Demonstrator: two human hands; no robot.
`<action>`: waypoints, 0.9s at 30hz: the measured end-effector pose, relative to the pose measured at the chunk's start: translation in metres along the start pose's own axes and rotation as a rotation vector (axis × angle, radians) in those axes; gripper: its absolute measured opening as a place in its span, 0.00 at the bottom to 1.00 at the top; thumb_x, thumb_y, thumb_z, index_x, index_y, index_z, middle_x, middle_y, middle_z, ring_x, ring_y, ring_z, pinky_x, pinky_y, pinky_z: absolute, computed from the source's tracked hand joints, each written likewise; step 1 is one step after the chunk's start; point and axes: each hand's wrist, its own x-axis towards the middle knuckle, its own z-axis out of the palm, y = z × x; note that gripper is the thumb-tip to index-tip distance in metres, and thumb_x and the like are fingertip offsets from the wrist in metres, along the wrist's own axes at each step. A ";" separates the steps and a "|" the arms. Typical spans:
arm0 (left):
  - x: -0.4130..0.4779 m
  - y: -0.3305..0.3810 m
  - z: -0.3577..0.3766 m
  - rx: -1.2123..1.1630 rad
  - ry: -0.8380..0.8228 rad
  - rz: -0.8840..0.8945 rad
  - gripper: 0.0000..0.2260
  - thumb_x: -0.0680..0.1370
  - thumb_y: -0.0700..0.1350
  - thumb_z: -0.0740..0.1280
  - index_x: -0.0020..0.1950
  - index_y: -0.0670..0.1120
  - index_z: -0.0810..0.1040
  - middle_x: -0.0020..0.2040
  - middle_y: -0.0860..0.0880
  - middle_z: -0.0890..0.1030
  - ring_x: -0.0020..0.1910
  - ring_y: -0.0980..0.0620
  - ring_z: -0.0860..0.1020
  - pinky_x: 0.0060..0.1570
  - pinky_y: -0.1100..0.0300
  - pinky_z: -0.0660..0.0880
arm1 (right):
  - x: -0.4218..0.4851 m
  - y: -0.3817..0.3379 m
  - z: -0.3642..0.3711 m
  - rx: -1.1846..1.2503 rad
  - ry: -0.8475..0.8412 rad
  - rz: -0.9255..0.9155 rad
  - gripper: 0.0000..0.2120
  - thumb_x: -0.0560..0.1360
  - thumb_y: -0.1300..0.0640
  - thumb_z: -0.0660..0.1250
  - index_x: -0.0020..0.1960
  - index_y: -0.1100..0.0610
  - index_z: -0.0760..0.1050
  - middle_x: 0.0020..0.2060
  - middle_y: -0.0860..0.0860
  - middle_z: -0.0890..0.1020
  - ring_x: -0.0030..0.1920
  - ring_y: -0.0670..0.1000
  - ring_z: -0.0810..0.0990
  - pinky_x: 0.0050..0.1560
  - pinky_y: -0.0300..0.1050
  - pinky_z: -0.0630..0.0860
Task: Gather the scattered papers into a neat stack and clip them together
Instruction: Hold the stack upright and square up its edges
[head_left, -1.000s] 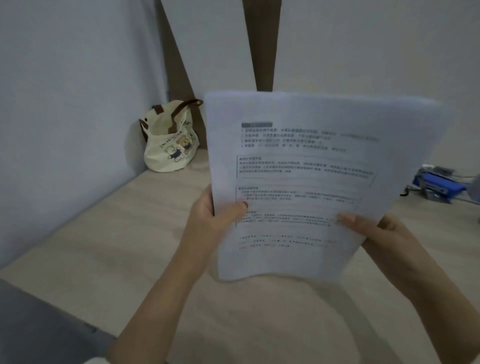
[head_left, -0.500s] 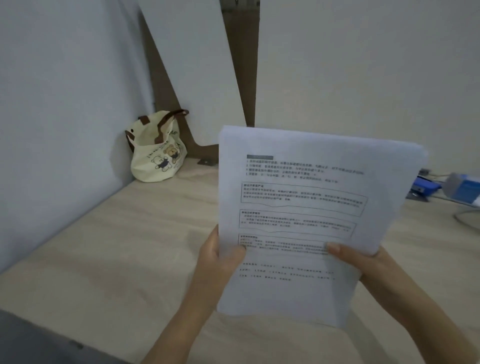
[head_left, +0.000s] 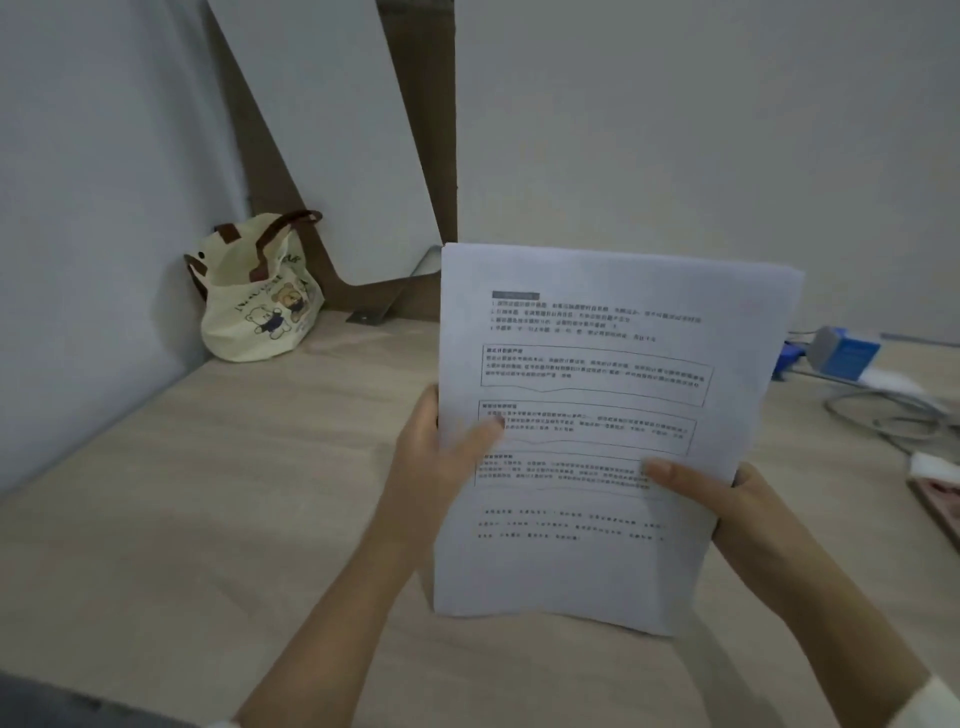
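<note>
I hold a stack of white printed papers (head_left: 597, 405) upright above the light wooden desk (head_left: 234, 493), its bottom edge near the desk surface. My left hand (head_left: 441, 462) grips the stack's left edge, thumb across the front page. My right hand (head_left: 727, 499) grips the lower right edge, thumb on the front. The sheets look roughly aligned, with slight offsets at the top right corner. No clip can be seen.
A cream tote bag (head_left: 260, 301) with bear prints sits in the far left corner. A blue box (head_left: 841, 353), grey cables (head_left: 883, 415) and a pinkish item (head_left: 940, 499) lie at the right. White panels stand behind and to the left.
The paper stack and both hands have come down toward the desk and sit lower in view. More objects at the right edge have come into sight.
</note>
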 end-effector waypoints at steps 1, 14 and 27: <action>0.007 0.019 0.004 -0.016 0.028 0.016 0.10 0.74 0.44 0.69 0.54 0.50 0.76 0.45 0.54 0.85 0.43 0.59 0.83 0.37 0.68 0.77 | -0.002 0.000 0.000 -0.002 -0.010 -0.008 0.14 0.67 0.59 0.71 0.52 0.53 0.82 0.49 0.51 0.86 0.48 0.53 0.85 0.43 0.42 0.82; 0.037 0.099 0.027 0.175 0.209 0.123 0.10 0.77 0.47 0.59 0.42 0.45 0.76 0.28 0.56 0.75 0.24 0.67 0.73 0.19 0.76 0.64 | -0.015 -0.011 -0.001 0.029 -0.020 -0.121 0.30 0.49 0.40 0.79 0.50 0.48 0.83 0.49 0.51 0.86 0.49 0.52 0.85 0.43 0.41 0.82; -0.002 0.044 0.016 0.012 0.009 0.152 0.10 0.75 0.38 0.64 0.55 0.46 0.72 0.48 0.53 0.81 0.44 0.62 0.81 0.39 0.71 0.76 | -0.021 -0.019 -0.005 0.125 0.092 -0.193 0.13 0.64 0.51 0.70 0.47 0.52 0.83 0.47 0.50 0.86 0.46 0.51 0.85 0.40 0.40 0.82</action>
